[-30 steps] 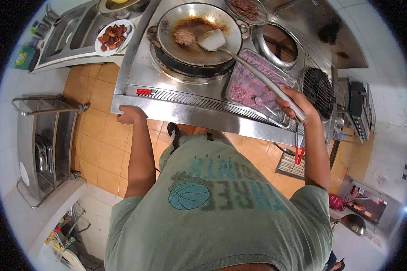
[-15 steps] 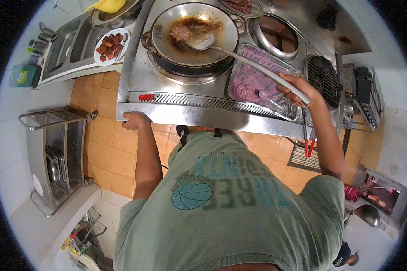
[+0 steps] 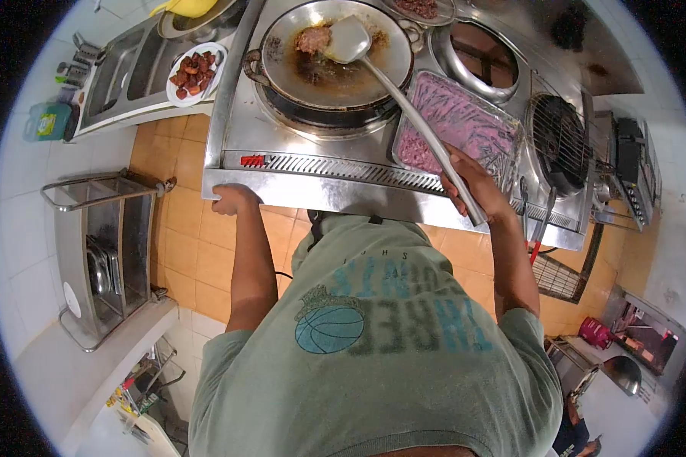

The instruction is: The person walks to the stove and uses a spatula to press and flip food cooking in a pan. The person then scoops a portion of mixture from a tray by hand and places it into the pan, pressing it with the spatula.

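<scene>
My right hand (image 3: 476, 183) is wrapped around the long metal handle of a wok spatula (image 3: 351, 39). The spatula's blade is inside a wide two-handled wok (image 3: 282, 72), against a clump of browned meat (image 3: 312, 39). Brown oil lies in the bottom of the wok, which sits over a round burner. Below the handle is a clear tray (image 3: 472, 122) smeared with pink raw minced meat. My left hand (image 3: 235, 199) grips the front left corner of the steel stove (image 3: 320, 186), its fingers curled over the edge.
A white plate of browned meat pieces (image 3: 197, 74) rests beside the sinks (image 3: 156, 65) at left. Behind the tray stands a round steel pot (image 3: 476, 59); a wire grill rack (image 3: 560, 141) lies to the right. Red-handled tongs (image 3: 535, 247) hang at the stove front. A steel trolley (image 3: 103, 251) stands left.
My right hand has moved left and nearer my body with the spatula handle. The blade has shifted within the wok, up against the meat clump. My left hand stays on the stove corner.
</scene>
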Demonstrator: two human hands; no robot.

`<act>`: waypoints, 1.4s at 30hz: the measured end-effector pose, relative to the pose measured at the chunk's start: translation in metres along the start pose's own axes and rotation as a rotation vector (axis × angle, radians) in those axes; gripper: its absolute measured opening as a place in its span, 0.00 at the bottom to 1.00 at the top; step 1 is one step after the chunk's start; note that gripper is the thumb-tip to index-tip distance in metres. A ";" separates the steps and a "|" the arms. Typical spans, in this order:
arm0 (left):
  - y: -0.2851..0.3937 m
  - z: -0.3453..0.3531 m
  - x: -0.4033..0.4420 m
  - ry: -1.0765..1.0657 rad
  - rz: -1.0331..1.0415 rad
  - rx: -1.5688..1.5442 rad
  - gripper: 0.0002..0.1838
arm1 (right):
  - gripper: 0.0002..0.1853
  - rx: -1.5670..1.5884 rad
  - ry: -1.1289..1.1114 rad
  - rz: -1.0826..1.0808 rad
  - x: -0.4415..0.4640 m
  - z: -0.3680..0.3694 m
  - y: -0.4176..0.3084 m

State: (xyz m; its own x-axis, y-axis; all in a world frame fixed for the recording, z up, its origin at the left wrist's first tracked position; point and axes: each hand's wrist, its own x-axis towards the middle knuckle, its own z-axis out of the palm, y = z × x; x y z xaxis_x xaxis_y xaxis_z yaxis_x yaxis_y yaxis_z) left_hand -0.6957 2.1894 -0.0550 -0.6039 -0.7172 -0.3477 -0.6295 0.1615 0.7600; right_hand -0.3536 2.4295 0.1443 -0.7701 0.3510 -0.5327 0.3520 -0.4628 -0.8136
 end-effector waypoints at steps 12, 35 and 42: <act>-0.004 0.002 0.003 -0.001 -0.015 0.018 0.28 | 0.27 -0.121 0.095 -0.058 -0.009 0.037 -0.018; -0.010 0.011 0.010 0.090 0.047 0.060 0.28 | 0.27 -0.566 0.138 0.491 -0.027 -0.055 -0.147; 0.002 0.004 -0.001 0.075 0.054 -0.027 0.30 | 0.27 -0.512 0.094 0.173 0.024 -0.081 -0.049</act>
State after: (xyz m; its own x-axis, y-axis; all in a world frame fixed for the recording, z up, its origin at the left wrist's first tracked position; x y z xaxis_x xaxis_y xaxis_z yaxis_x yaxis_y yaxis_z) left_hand -0.6981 2.1933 -0.0557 -0.5976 -0.7571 -0.2640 -0.5828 0.1839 0.7915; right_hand -0.3461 2.5266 0.1522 -0.6355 0.3869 -0.6682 0.7012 -0.0732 -0.7092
